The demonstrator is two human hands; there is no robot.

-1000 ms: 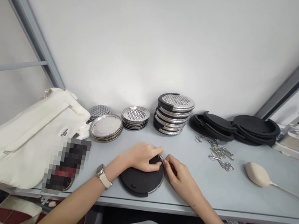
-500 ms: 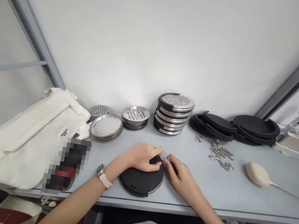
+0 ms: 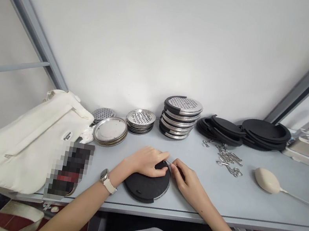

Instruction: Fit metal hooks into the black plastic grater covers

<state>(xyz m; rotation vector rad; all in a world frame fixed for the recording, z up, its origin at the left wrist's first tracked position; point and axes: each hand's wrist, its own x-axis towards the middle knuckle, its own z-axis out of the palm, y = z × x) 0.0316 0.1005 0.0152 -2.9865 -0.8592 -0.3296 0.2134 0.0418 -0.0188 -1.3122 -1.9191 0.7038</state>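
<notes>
A round black disc with a metal rim along its right side lies flat near the table's front edge. My left hand rests over its upper part, fingers curled and gripping its far edge. Beside that edge, my right hand is closed in a pinch on a thin metal wire clip. One end of the clip reaches the disc near my left thumb; how it sits there is partly hidden by the fingers. To the back right lie several similar loose metal clips.
Behind the disc stands a stack of black-rimmed grater discs. Bare metal grater plates and smooth metal lids are left of it, black discs right. A cream bag covers the left end; a corded beige object lies right.
Both hands keep nearly the same hold on the disc and the clip. The whole view has shifted very slightly.
</notes>
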